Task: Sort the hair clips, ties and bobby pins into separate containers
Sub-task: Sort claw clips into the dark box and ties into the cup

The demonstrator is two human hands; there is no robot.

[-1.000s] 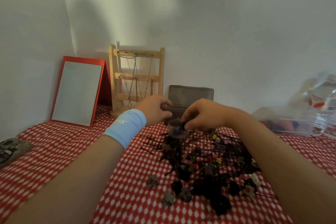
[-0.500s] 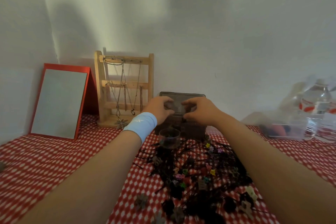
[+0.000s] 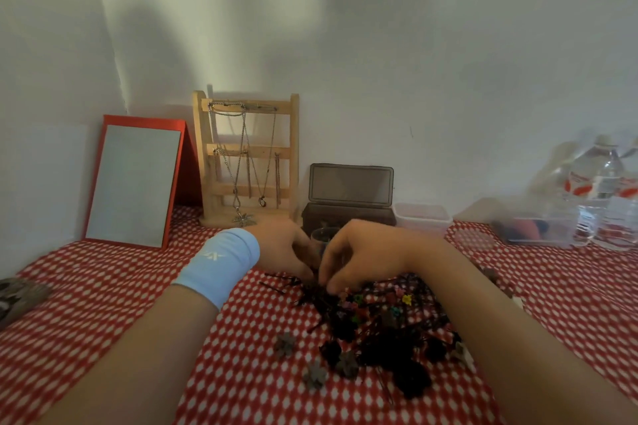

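Sorting judged barely begun: the mixed pile (image 3: 379, 328) of clips, ties and bobby pins lies largely unsorted at 5 o'clock. Left hand (image 3: 283, 252) and right hand (image 3: 359, 259) curl fingertips into its 11 o'clock edge; hold cannot be confirmed. Clear cup (image 3: 324, 237) stands just behind them, contents unclear.

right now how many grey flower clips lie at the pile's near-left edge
3 clips: one lying apart, one nearest the camera, one touching the pile; others may be buried.

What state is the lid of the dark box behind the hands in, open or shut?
Open: the dark box has its lid swung up, standing upright behind the base.
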